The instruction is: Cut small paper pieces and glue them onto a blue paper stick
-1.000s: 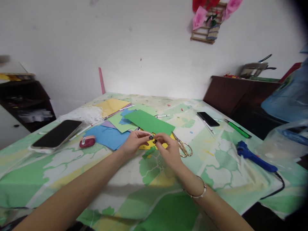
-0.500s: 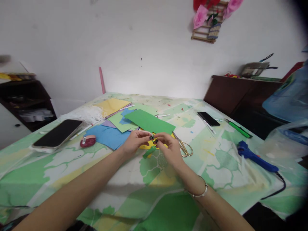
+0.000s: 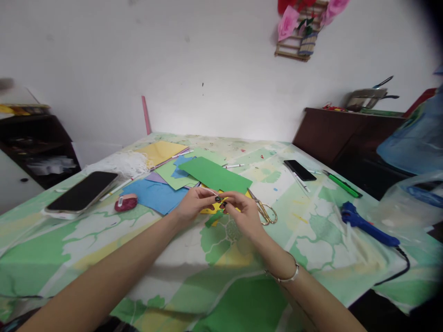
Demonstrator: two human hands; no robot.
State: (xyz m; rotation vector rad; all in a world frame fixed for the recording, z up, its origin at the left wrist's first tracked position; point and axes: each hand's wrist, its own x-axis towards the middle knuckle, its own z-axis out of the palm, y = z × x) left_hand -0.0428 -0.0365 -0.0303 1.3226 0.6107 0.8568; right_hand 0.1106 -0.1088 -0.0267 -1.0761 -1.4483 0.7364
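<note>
My left hand (image 3: 194, 203) and my right hand (image 3: 242, 212) meet over the middle of the table, fingertips nearly touching. The left fingers pinch a thin white stick (image 3: 209, 190). Between the fingertips of both hands is a tiny green piece, mostly hidden, which the right fingers also pinch. Beneath them lie yellow paper (image 3: 210, 207) and a small green strip (image 3: 213, 219). Just behind is a dark green sheet (image 3: 216, 173). Gold-handled scissors (image 3: 266, 213) rest beside my right hand.
Left: a phone (image 3: 83, 191), a dark red item (image 3: 126, 203), blue paper (image 3: 155, 196), white shredded strands (image 3: 121, 163), yellow sheets (image 3: 162, 151). Right: another phone (image 3: 299, 170), a green cutter (image 3: 343, 184), a blue glue gun (image 3: 368, 227) with a cord, a plastic bag (image 3: 401, 212).
The fingertips have shifted very slightly around the small piece. Otherwise the hands and the things on the table keep their places.
</note>
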